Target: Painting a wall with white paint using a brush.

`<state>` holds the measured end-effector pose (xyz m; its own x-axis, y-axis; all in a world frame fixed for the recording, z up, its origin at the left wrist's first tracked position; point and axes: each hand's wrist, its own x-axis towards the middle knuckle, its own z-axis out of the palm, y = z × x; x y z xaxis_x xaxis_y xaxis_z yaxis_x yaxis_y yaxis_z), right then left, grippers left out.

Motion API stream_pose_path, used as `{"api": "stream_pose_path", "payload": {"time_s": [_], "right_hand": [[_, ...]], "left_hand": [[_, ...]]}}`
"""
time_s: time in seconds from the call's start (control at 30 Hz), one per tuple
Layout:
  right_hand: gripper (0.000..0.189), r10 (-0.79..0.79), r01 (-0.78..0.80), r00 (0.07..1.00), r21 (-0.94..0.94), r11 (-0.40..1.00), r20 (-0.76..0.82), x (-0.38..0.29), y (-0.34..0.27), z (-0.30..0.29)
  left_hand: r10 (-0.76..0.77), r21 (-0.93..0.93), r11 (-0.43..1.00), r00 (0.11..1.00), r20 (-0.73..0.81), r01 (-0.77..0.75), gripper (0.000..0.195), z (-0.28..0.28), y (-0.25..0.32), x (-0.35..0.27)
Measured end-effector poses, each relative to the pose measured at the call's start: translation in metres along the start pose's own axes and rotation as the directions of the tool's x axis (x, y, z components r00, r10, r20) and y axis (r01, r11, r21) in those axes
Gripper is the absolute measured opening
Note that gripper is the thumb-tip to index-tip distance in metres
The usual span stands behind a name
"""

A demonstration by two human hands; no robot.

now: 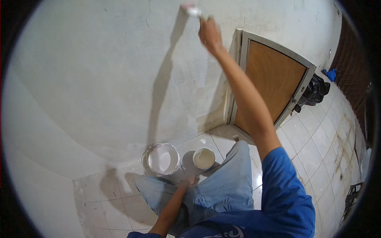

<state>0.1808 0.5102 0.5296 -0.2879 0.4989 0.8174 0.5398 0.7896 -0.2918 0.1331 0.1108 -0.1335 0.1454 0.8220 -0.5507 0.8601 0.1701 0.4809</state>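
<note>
My right hand (210, 34) is raised at the top of the view, shut on the handle of a brush (193, 10), blurred, with a white part and a reddish end at the wall (119, 74). My left hand (189, 180) hangs low between my knees, close to the two tubs; its fingers are partly hidden, and whether it holds anything cannot be told. A large round bucket of white paint (163, 159) stands on the floor by the wall. Right of it is a smaller tub (204, 158) with off-white contents.
A wood-panel door (269, 80) in a metal frame stands right of the wall. Behind it lie a black plastic bag (314, 89) and a blue bag (331, 74). Tiled floor (321, 160) runs along the right. A dark folding metal gate (349, 62) is at the far right.
</note>
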Motion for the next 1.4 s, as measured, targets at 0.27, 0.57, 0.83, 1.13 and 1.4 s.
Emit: {"api": "stream_pose_path", "payload": {"time_s": [0.27,0.57,0.83,1.13,1.4], "right_hand": [[0.021,0.177,-0.149,0.591,-0.109,0.983,0.787,-0.286,0.068,0.131],[0.021,-0.104,0.104,0.995,-0.001,0.995,0.003,-0.055,-0.013,0.036],[0.036,-0.076,0.075,0.983,-0.014,0.997,-0.165,-0.048,-0.004,0.015],[0.013,0.065,-0.059,0.713,-0.033,0.998,0.698,-0.339,0.088,0.165],[0.021,-0.173,0.173,0.985,-0.021,0.985,-0.025,-0.110,0.043,0.067]], "left_hand": [[-0.053,-0.062,0.997,0.997,-0.057,0.050,0.041,-0.008,0.010,0.006],[-0.122,-0.082,0.990,0.991,-0.057,0.117,0.043,-0.012,0.016,0.009],[-0.062,-0.061,0.997,0.992,-0.112,0.055,0.024,-0.049,0.057,-0.012],[-0.233,-0.152,0.969,0.922,-0.308,0.194,0.045,-0.036,0.057,-0.018],[-0.054,-0.110,0.993,0.990,-0.127,0.040,0.046,-0.055,0.062,-0.023]]}}
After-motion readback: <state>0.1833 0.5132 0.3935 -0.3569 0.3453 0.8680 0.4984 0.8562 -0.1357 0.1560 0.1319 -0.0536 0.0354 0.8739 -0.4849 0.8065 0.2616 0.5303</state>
